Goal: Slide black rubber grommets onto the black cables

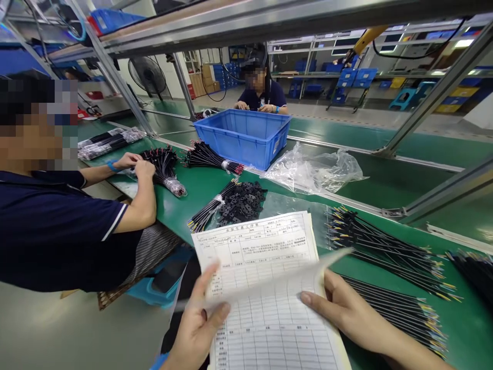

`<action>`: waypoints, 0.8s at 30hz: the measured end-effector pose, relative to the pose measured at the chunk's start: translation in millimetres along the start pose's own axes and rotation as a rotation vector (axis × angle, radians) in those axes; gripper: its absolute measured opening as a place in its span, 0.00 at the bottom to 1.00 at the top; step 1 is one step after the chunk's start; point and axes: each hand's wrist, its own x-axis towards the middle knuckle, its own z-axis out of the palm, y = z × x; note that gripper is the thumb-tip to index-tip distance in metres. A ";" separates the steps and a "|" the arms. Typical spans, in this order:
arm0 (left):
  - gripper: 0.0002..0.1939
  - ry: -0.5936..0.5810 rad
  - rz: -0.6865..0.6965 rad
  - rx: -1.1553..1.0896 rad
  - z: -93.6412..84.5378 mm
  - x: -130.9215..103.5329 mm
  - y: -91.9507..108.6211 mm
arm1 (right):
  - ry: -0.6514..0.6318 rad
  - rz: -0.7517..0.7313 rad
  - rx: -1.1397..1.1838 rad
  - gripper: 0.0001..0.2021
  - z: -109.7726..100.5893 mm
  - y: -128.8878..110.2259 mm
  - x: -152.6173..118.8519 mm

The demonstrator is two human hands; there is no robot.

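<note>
A stack of printed forms with tables [265, 308] is held up in front of me over the bench edge. My left hand [200, 324] grips its left side, thumb on top. My right hand [339, 308] pinches the right edge, its thumb lying on the page. One sheet is lifted and blurred, curling across the form toward the right. Behind the papers lie a pile of small black parts [242, 203] and a tied bundle of black cables [208, 211]. On the right are black cables with coloured ends [389, 246] and a further row of cables [400, 308].
A blue bin [242, 136] and a crumpled clear bag [316, 169] stand at the back of the green bench [169, 205]. A person at the left handles a cable bundle [164, 169]; another person sits behind the bin. Metal frame posts cross the bench.
</note>
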 end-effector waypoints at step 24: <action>0.28 0.323 0.313 0.335 -64.7 208.9 100.6 | 0.032 -0.033 0.242 0.28 5.4 0.8 5.2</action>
